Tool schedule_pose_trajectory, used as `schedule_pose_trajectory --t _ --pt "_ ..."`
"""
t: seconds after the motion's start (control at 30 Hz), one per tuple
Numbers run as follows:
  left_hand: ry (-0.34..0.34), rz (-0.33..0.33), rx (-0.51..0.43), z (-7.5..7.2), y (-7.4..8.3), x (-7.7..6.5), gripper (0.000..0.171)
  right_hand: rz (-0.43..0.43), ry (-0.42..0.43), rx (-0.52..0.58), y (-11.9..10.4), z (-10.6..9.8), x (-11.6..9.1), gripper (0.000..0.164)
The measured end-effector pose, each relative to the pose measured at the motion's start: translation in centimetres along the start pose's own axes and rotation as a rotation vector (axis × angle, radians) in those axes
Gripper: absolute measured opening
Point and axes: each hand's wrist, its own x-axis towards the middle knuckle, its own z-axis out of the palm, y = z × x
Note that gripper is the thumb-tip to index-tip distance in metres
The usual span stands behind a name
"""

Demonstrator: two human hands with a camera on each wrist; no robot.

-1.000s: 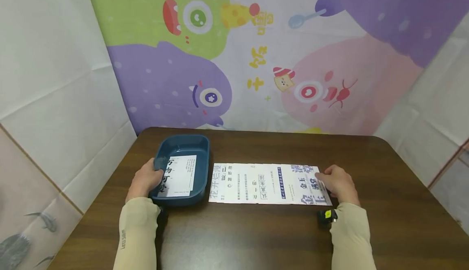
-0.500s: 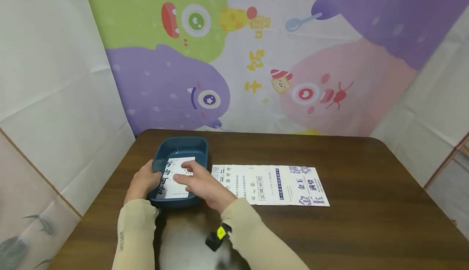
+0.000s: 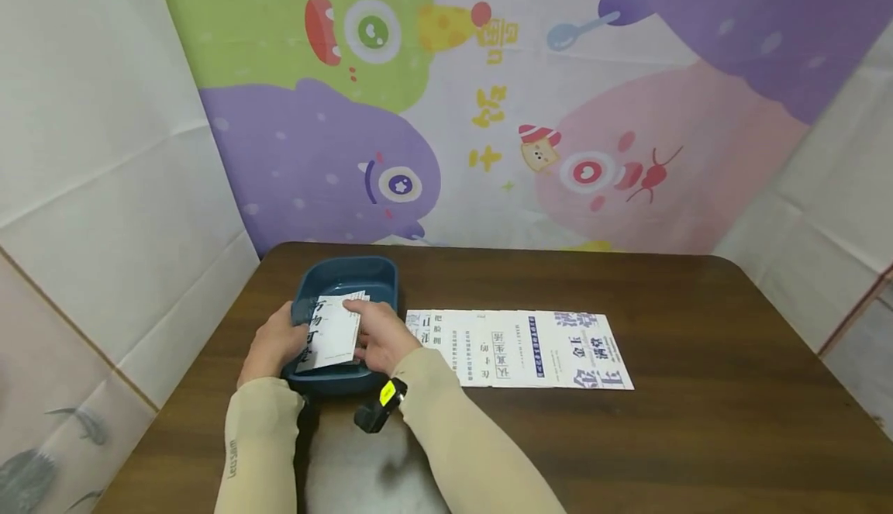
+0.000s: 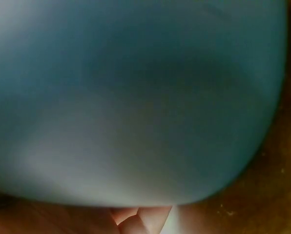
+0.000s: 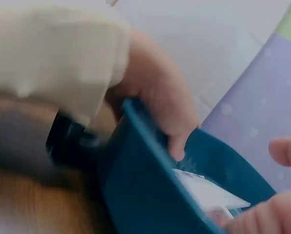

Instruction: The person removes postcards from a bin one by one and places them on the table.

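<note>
A dark blue rectangular tray [image 3: 363, 270] stands at the left of the table, and white cards printed with black characters lie in it. My left hand [image 3: 274, 343] grips the tray's left wall, thumb over the rim, as the right wrist view also shows. With my right hand [image 3: 382, 334] I pinch the right edge of the top card [image 3: 329, 332], which is tilted. Other card edges show beneath it; how many I hold I cannot tell. The left wrist view is mostly filled by the tray's blurred outer wall [image 4: 135, 122].
Right of the tray, a row of printed cards [image 3: 516, 351] lies edge to edge on the brown wooden table [image 3: 711, 359]; my right forearm partly covers its left end. A cartoon-printed cloth [image 3: 488, 212] hangs behind the table, with pale sheets at both sides.
My right hand has left the right end of the card row, crossed left to the tray and taken hold of the top card, which is now tilted. My left hand stays on the tray.
</note>
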Motion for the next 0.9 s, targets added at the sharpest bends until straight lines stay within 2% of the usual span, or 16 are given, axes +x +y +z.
schedule_pose_trajectory --t 0.03,0.1,0.27,0.33,0.47,0.67,0.9 --pt "-0.001 0.006 0.004 -0.1 0.0 0.0 0.056 -0.027 0.006 -0.026 0.1 0.1 0.0 0.038" --pt "0.000 0.021 0.017 -0.2 0.0 -0.1 0.055 -0.106 0.041 -0.154 0.5 0.5 -0.1 0.037" --pt "-0.003 0.046 0.013 -0.4 0.3 -0.2 0.055 -0.305 0.123 -0.659 1.7 1.5 -0.8 0.047" --pt "-0.002 0.052 0.009 -0.4 0.4 -0.2 0.056 -0.355 0.137 -0.772 2.0 1.7 -1.1 0.047" --pt "-0.013 0.039 0.000 -0.3 0.6 -0.2 0.058 -0.386 0.170 -0.805 2.2 1.8 -1.2 0.047" --pt "-0.008 0.043 0.005 -0.3 0.5 -0.1 0.059 -0.434 0.223 -0.834 2.3 1.8 -1.0 0.065" --pt "0.007 0.061 0.024 -0.5 0.3 0.0 0.057 -0.532 0.191 -0.872 2.6 1.7 -1.2 0.044"
